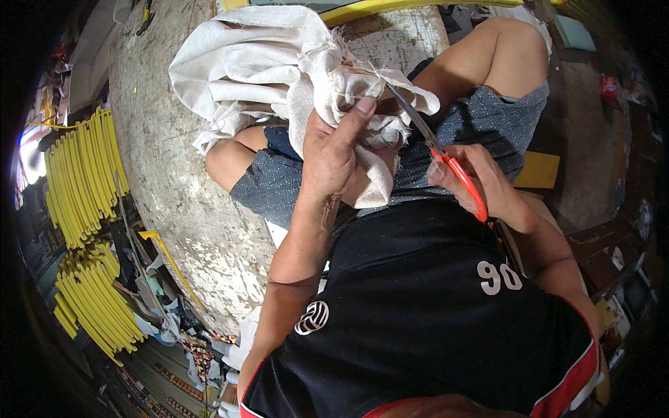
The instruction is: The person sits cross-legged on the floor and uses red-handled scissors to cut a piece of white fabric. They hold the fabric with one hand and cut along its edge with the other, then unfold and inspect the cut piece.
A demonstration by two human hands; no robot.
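Observation:
My left hand (pixel 334 143) grips a bunched piece of off-white cloth (pixel 237 63) with frayed edges and loose threads, its thumb pressed over the gathered fabric. The cloth spreads up and to the left over my bent legs (pixel 502 56) and the surface behind them. My right hand (pixel 474 177) holds scissors (pixel 456 174) with red handles, angled up and left. Their dark blades reach the frayed edge just right of my left thumb; whether they are cutting a thread there, I cannot tell.
I sit on a worn, paint-stained board surface (pixel 160 167). Two stacks of curved yellow strips (pixel 80 177) stand at the left, with a yellow angled tool (pixel 164 247) and assorted scraps beside them. A yellow bar (pixel 369 10) crosses the top, and a yellow board (pixel 536 171) lies at the right.

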